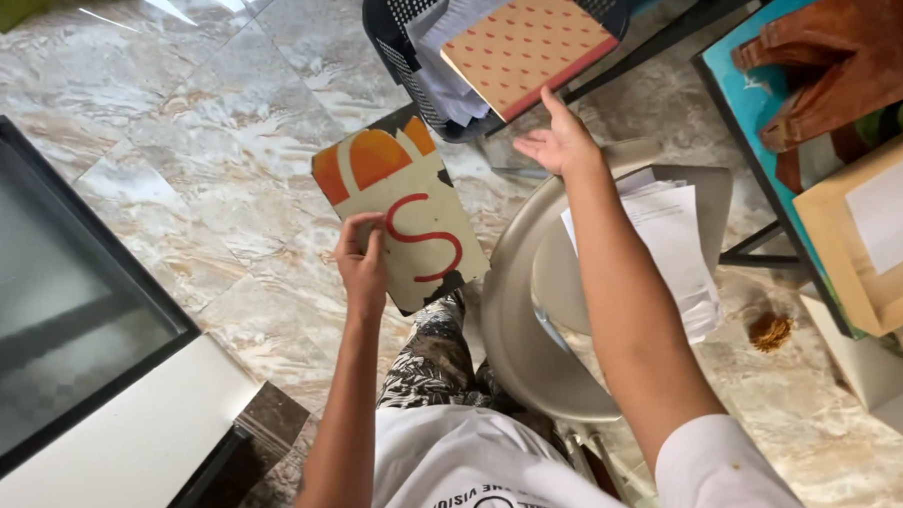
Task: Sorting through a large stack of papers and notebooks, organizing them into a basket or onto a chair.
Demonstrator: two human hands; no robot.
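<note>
My left hand (362, 259) grips a flat booklet (402, 214) with an orange top and a large red curved mark on a beige cover, held over the floor. My right hand (560, 140) reaches forward, fingers spread and holding nothing, just below a black mesh basket (392, 38). In the basket lies an orange dotted notebook (526, 43) with a red spine, on top of white papers (452, 54). Near my right forearm, a stack of white sheets (676, 238) rests on a beige plastic chair (519, 322).
The floor is marbled tile (207, 142). A dark glass-topped white cabinet (64, 328) stands at the left. At the right are a teal table (756, 93) carrying a brown bag (835, 50), and a cardboard box (861, 240). A small brown clump (771, 330) lies on the floor.
</note>
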